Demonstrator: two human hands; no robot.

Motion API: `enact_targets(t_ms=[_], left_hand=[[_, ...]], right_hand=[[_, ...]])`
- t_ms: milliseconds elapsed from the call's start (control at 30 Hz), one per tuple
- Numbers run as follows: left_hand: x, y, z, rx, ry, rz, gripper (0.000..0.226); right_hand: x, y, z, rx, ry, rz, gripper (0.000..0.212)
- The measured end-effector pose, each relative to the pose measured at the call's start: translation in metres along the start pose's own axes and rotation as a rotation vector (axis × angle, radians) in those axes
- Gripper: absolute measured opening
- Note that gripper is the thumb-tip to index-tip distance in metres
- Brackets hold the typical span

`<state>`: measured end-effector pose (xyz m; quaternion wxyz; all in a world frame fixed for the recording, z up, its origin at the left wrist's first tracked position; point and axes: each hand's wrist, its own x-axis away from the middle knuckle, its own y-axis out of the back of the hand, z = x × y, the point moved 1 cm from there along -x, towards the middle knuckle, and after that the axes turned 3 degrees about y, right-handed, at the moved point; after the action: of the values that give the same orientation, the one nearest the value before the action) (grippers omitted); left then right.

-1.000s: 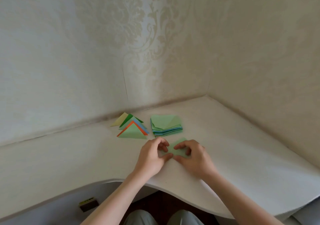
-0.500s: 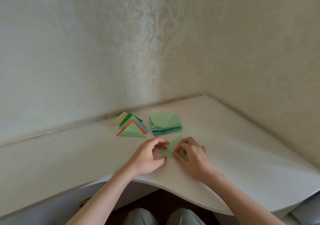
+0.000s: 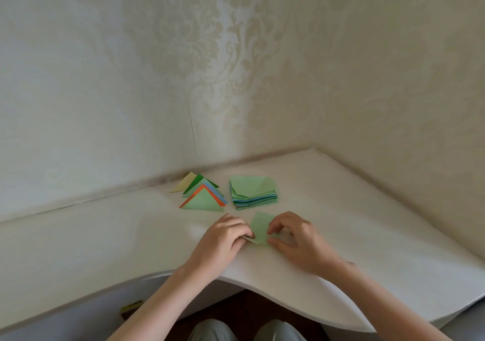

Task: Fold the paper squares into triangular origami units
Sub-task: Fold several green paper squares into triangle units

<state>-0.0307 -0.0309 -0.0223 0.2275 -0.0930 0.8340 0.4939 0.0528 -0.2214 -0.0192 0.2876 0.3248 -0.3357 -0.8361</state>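
Observation:
A light green paper square lies on the white table between my hands, partly folded. My left hand pinches its left edge with curled fingers. My right hand pinches its right side between thumb and fingertips. Behind them stands a stack of unfolded paper squares, mostly green with blue and other colours lower down. To its left lie several folded triangles fanned out: yellow, dark green, blue, orange and light green.
The table fits into a room corner, with patterned walls close behind and to the right. Its front edge curves inward near my knees. A small dark and yellow object lies below the table at the left.
Both hands shifted on the green paper, which now shows more between them and is turned so that a corner points away from me. The camera view drifted slightly.

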Motion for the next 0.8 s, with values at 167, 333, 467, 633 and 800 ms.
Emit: enact_targets(t_ms=[167, 333, 467, 633, 800], left_hand=[[-0.003, 0.000, 0.000, 0.061, 0.095, 0.004, 0.004], [-0.008, -0.006, -0.003, 0.112, 0.201, -0.017, 0.005], [-0.015, -0.014, -0.003, 0.174, 0.295, -0.043, 0.016], [-0.021, -0.020, -0.004, 0.141, 0.307, -0.052, 0.027], [-0.024, -0.023, -0.002, 0.160, 0.320, -0.046, 0.031]], right_hand=[[0.009, 0.002, -0.001, 0.054, 0.037, 0.037, 0.012], [0.004, -0.007, 0.000, 0.049, -0.051, -0.084, 0.018], [-0.001, -0.018, -0.001, 0.092, -0.093, -0.175, 0.015], [-0.004, -0.020, 0.002, 0.116, -0.107, -0.222, 0.021], [-0.003, -0.018, 0.002, 0.040, -0.163, -0.265, 0.020]])
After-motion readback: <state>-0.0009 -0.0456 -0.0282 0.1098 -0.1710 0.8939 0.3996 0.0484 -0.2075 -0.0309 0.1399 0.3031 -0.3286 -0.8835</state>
